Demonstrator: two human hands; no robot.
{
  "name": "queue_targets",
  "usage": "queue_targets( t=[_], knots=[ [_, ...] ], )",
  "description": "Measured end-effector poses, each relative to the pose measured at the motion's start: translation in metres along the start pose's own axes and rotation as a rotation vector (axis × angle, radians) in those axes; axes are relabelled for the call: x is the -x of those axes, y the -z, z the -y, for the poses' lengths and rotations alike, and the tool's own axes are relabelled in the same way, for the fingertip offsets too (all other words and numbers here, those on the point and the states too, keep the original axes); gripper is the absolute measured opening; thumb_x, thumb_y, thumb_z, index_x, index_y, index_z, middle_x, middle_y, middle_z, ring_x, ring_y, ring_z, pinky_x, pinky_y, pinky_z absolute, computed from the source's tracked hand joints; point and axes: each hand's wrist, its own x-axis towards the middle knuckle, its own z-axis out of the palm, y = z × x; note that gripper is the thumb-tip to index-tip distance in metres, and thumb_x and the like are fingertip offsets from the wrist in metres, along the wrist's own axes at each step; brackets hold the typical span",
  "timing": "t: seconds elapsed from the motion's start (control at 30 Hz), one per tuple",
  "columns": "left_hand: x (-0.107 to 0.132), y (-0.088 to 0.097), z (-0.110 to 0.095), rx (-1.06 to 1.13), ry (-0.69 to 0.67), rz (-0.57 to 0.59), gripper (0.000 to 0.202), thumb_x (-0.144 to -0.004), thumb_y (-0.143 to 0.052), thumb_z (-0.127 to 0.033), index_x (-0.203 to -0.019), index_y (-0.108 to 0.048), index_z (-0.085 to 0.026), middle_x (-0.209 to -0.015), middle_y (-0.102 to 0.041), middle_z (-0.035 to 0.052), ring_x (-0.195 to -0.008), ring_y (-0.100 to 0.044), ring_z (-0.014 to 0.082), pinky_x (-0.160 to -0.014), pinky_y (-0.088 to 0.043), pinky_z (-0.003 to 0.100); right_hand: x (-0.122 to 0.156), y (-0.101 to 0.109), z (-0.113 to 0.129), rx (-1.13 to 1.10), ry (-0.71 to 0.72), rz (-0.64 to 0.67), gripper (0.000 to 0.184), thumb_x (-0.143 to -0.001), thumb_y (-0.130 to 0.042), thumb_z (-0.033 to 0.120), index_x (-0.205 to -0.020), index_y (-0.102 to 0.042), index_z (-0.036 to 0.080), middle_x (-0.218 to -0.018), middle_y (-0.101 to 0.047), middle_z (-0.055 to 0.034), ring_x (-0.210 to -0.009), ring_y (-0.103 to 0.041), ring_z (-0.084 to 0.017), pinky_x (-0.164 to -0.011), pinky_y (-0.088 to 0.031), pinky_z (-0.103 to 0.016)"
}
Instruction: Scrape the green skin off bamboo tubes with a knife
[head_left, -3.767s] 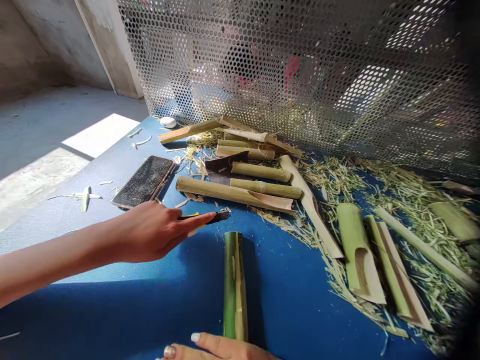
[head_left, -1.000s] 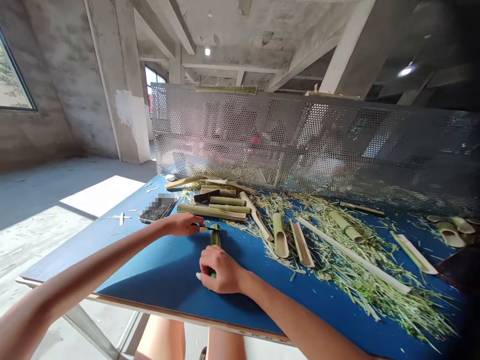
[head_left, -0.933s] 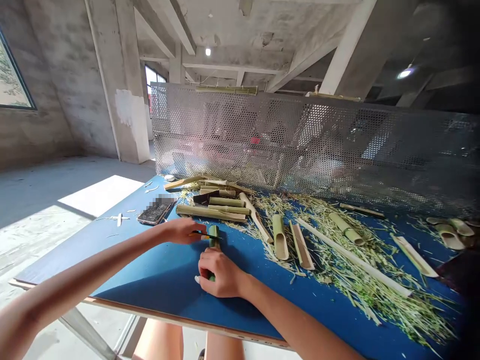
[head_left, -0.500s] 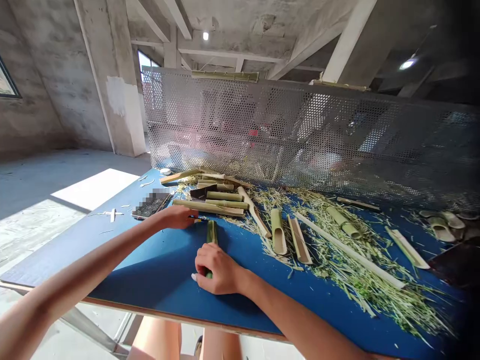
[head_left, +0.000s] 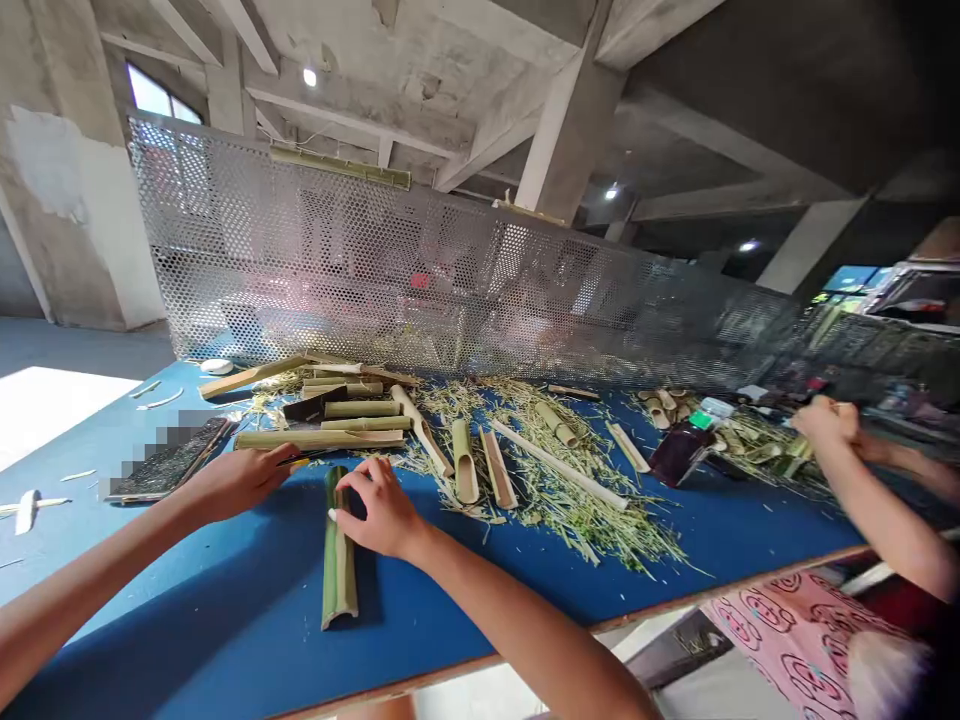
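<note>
A split length of green bamboo lies rounded side up on the blue table, pointing away from me. My right hand is over its far end, thumb and index finger apart and curved; whether the fingertips touch the bamboo I cannot tell. Left of that end, my left hand is closed around a slim yellow-and-dark tool, mostly hidden by the fingers. Just beyond the left hand lies a long bamboo strip. Nearby are a dark blade and several short bamboo pieces.
A pixelated dark flat object lies left on the blue table. Bamboo shavings and cut half-tubes spread rightward to a bottle of dark liquid. A perforated metal screen stands behind. Another person's hands work at far right.
The view has swung right, bringing the bottle and another person into sight. My right hand has loosened from around the bamboo and moved to its far end. The left hand keeps its tool.
</note>
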Motion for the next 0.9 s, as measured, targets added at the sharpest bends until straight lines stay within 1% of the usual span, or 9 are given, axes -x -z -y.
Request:
queue_targets(
  t=[0.07, 0.17, 0.3, 0.37, 0.43, 0.53, 0.63, 0.73, 0.9],
  knots=[
    [0.0, 0.001, 0.0, -0.004, 0.041, -0.007, 0.038, -0.093, -0.024, -0.03, -0.115, -0.05, -0.014, -0.07, -0.066, 0.0049, -0.053, -0.058, 0.0165, -0.044, -0.025, 0.022, -0.005, 0.0, -0.012, 0.006, 0.009, 0.072, 0.033, -0.078, -0.061, 0.033, -0.11, -0.061, 0.023, -0.111, -0.045, -0.0079, -0.11, -0.044, -0.022, -0.098, -0.036, -0.038],
    [0.0, 0.008, -0.007, 0.029, 0.107, 0.017, 0.041, -0.091, -0.025, -0.036, -0.115, -0.051, -0.015, -0.073, -0.067, 0.0071, -0.057, -0.06, 0.0194, -0.045, -0.029, 0.023, -0.011, 0.0, -0.022, 0.037, 0.087, 0.215, 0.035, -0.087, -0.044, 0.019, -0.118, -0.058, 0.029, -0.13, -0.037, -0.0065, -0.129, -0.03, -0.022, -0.106, -0.027, -0.04],
    [0.002, 0.013, -0.017, 0.087, 0.156, 0.026, 0.045, -0.091, -0.025, -0.041, -0.118, -0.051, -0.016, -0.08, -0.068, 0.0097, -0.064, -0.063, 0.0225, -0.049, -0.036, 0.025, -0.015, 0.006, -0.025, 0.14, 0.183, 0.267, 0.044, -0.076, -0.047, 0.005, -0.114, -0.058, 0.024, -0.143, -0.031, -0.0059, -0.138, -0.01, -0.025, -0.109, -0.015, -0.049],
    [0.002, 0.014, -0.019, 0.096, 0.161, 0.009, 0.046, -0.09, -0.025, -0.041, -0.118, -0.051, -0.017, -0.083, -0.068, 0.0097, -0.065, -0.063, 0.0226, -0.051, -0.039, 0.026, -0.014, 0.012, -0.026, 0.162, 0.193, 0.272, 0.041, -0.072, -0.049, 0.004, -0.107, -0.059, 0.022, -0.139, -0.039, -0.0073, -0.138, -0.013, -0.025, -0.108, -0.011, -0.053],
    [0.003, 0.016, -0.021, 0.076, 0.166, 0.008, 0.045, -0.09, -0.024, -0.04, -0.118, -0.051, -0.016, -0.086, -0.069, 0.0097, -0.067, -0.064, 0.0233, -0.052, -0.041, 0.027, -0.012, 0.019, -0.029, 0.159, 0.162, 0.286, 0.039, -0.069, -0.05, 0.004, -0.103, -0.058, 0.022, -0.124, -0.053, -0.007, -0.131, -0.028, -0.025, -0.107, -0.013, -0.053],
    [0.004, 0.023, -0.026, 0.026, 0.216, 0.021, 0.046, -0.091, -0.021, -0.037, -0.122, -0.046, -0.015, -0.088, -0.069, 0.0099, -0.074, -0.065, 0.0252, -0.055, -0.043, 0.029, -0.009, 0.032, -0.035, 0.187, 0.092, 0.31, 0.034, -0.066, -0.057, 0.012, -0.099, -0.057, 0.022, -0.104, -0.058, -0.006, -0.109, -0.047, -0.024, -0.099, -0.028, -0.047],
    [0.004, 0.029, -0.03, 0.017, 0.288, 0.009, 0.047, -0.092, -0.018, -0.037, -0.126, -0.042, -0.015, -0.087, -0.069, 0.0096, -0.076, -0.066, 0.0261, -0.057, -0.044, 0.03, -0.006, 0.045, -0.042, 0.199, -0.036, 0.414, 0.036, -0.063, -0.064, 0.024, -0.097, -0.055, 0.019, -0.101, -0.052, -0.0078, -0.099, -0.048, -0.025, -0.083, -0.04, -0.038],
    [0.004, 0.029, -0.032, 0.063, 0.305, -0.011, 0.047, -0.092, -0.019, -0.037, -0.127, -0.041, -0.014, -0.094, -0.069, 0.0107, -0.079, -0.066, 0.0273, -0.057, -0.044, 0.032, -0.004, 0.055, -0.047, 0.148, -0.164, 0.534, 0.038, -0.061, -0.066, 0.03, -0.094, -0.052, 0.018, -0.099, -0.05, -0.0077, -0.094, -0.048, -0.023, -0.074, -0.041, -0.031],
    [0.004, 0.022, -0.04, 0.161, 0.284, -0.066, 0.042, -0.092, -0.022, -0.036, -0.122, -0.042, -0.016, -0.098, -0.068, 0.0102, -0.08, -0.065, 0.0257, -0.061, -0.046, 0.033, -0.002, 0.059, -0.053, 0.15, -0.291, 0.432, 0.031, -0.058, -0.067, 0.029, -0.077, -0.045, 0.02, -0.089, -0.052, -0.0047, -0.084, -0.05, -0.021, -0.064, -0.037, -0.027]
  ],
)
